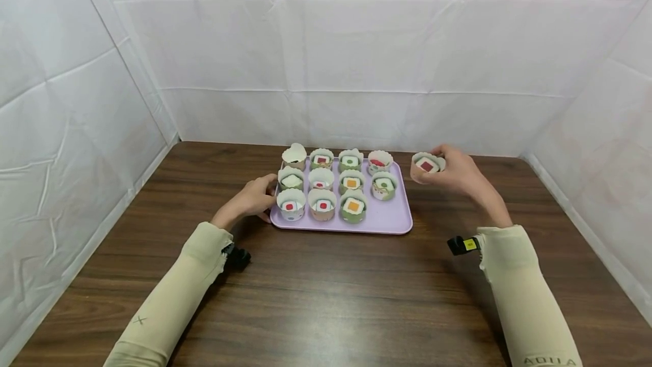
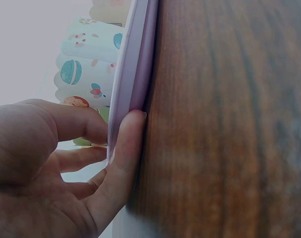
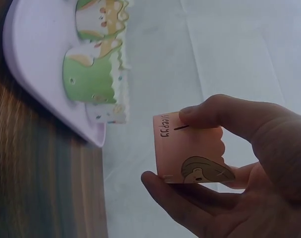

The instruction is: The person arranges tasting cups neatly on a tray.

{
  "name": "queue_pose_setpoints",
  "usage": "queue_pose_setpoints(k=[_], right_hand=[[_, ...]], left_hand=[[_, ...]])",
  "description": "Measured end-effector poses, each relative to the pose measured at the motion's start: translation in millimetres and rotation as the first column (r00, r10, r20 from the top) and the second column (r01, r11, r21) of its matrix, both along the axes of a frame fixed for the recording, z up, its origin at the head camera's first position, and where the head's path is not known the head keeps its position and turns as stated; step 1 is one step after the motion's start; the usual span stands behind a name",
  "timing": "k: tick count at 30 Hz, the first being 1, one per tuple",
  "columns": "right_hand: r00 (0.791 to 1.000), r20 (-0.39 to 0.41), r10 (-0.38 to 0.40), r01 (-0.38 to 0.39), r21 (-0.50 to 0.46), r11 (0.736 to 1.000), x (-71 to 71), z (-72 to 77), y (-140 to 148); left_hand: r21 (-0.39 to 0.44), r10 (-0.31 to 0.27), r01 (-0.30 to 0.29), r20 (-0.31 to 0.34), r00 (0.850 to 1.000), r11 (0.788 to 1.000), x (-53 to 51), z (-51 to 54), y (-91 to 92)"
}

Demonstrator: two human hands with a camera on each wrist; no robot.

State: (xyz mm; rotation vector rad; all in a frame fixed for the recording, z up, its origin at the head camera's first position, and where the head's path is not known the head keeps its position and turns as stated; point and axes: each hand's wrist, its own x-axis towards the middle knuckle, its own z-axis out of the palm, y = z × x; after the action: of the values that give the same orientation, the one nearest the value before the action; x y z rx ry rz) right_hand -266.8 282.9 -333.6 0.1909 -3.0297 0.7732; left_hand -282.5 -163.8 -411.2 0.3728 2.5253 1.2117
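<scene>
A lilac tray point(image 1: 379, 222) bears several scalloped paper baking cups in three rows, each cup with a small block or piece inside. My left hand point(image 1: 253, 195) grips the tray's left edge, its fingers on both sides of the rim point(image 2: 133, 64) in the left wrist view. Beyond the tray's right side, my right hand point(image 1: 455, 170) holds a pink paper cup point(image 3: 187, 148) by its side, raised off the table. Inside that cup lies a white block with a dark red square point(image 1: 427, 166). Three cups stand in the front row, including a green one point(image 1: 353, 215) with an orange-square block.
The brown wooden table point(image 1: 326, 293) extends around the tray. White sheeting point(image 1: 356, 44) hangs behind it, with more at the left and right sides. In the back left of the tray, one cup point(image 1: 294, 156) has its rim bent up.
</scene>
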Motion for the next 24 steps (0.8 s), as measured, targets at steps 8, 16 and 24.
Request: queue_pose_setpoints(k=[8,16,24], right_hand=[[0.998,-0.009,0.061,-0.061,0.005,0.998,7.8,8.5,-13],[0.996,0.046,0.075,-0.077,0.031,0.997,16.0,8.6,-28],[0.983,0.094,0.155,-0.163,0.084,0.983,21.5,4.0,-44]], left_hand=[[0.002,-0.002,0.002,-0.003,1.0,1.0,0.7,2.3,0.1],[-0.006,0.002,-0.002,0.005,1.0,1.0,-0.1,1.0,0.3],[0.001,-0.004,0.004,-0.001,1.0,1.0,-0.2,0.1,0.8]])
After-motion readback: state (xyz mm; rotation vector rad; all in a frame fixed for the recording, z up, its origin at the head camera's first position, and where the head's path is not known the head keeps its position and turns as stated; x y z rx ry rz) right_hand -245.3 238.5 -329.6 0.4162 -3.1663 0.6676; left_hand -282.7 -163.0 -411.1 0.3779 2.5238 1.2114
